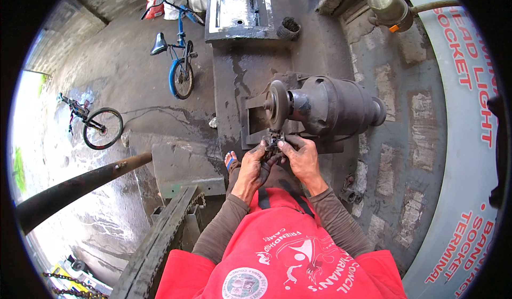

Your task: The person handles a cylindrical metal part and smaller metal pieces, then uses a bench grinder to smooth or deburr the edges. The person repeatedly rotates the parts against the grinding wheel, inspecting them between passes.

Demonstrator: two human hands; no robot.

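My left hand [253, 166] and my right hand [304, 161] are close together in front of me, fingers blackened. Both are closed on a small dark metal part [276, 138], pinched between thumbs and fingers. Its exact kind is too small to tell, and the fingers hide much of it. Just beyond it stands the round wheel [277, 105] of a bench grinder, mounted on the shaft of a big grey motor [338, 107]. The part is at the wheel's near edge; whether they touch I cannot tell.
Beyond the grinder are a metal-lined basin [240, 31] and a small dark pot [288, 28]. Two bicycles, one blue [181, 48], one dark [101, 127], stand to the left. A thick pole [85, 184] and a wooden beam [154, 245] lie near left; a printed panel [453, 155] lines the right.
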